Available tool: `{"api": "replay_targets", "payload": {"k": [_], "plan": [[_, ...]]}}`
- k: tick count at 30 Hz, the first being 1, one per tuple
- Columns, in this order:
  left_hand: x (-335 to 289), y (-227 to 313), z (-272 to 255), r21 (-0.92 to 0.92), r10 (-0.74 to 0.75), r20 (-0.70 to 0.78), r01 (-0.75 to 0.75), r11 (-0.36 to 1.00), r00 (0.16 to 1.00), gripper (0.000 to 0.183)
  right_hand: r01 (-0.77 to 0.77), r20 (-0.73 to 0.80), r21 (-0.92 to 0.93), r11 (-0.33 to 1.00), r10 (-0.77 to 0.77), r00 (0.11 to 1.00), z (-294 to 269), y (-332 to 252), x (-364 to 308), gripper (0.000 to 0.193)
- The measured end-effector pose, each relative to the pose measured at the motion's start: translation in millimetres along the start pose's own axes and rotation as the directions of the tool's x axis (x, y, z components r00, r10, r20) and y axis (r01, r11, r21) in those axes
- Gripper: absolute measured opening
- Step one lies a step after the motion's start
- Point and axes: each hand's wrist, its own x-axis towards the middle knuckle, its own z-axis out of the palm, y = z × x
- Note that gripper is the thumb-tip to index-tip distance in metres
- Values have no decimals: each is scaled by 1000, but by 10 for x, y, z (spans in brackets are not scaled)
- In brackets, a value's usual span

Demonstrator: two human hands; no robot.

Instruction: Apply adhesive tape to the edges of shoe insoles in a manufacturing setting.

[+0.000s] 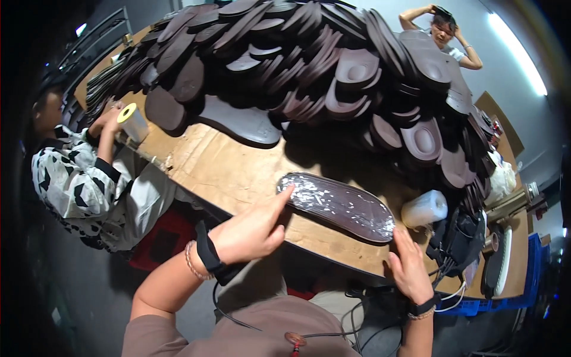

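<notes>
**Insole lies between 2 hands on the worktop**

Insole [338, 205], dark and covered with a shiny film, lies flat on the brown worktop [226, 172]. Its long axis runs from the left grip's fingertip to just above the right grip. The left hand [250, 232] is nearer: its forefinger is stretched out and touches the insole's near-left tip, the other fingers curled in, holding nothing. The right hand [409, 268] rests open on the worktop edge, fingers spread, just below the insole's far-right end; whether it touches is unclear. Beyond the insole from both grips rises a big heap of dark soles [309, 59], and a white roll [424, 208] stands just above the right grip.
</notes>
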Motion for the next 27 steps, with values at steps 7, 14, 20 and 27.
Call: {"api": "replay_targets", "payload": {"k": [7,14,20,27], "plan": [[94,-415,233,294,211,-312,-117,949,926,77,4,-86,-4,1000,-4,996,251,-140,154,71],[-282,27,283,373,178,-134,-117,921,975,69,113,-75,-113,987,-122,990,151,-759,232,87],[-292,56,691,439,217,-43,-177,881,975,94,408,152,-51,912,-396,905,579,-1330,437,108],[-314,56,708,566,234,-51,-165,808,971,93,226,86,-122,966,-217,972,368,-699,387,124]]}}
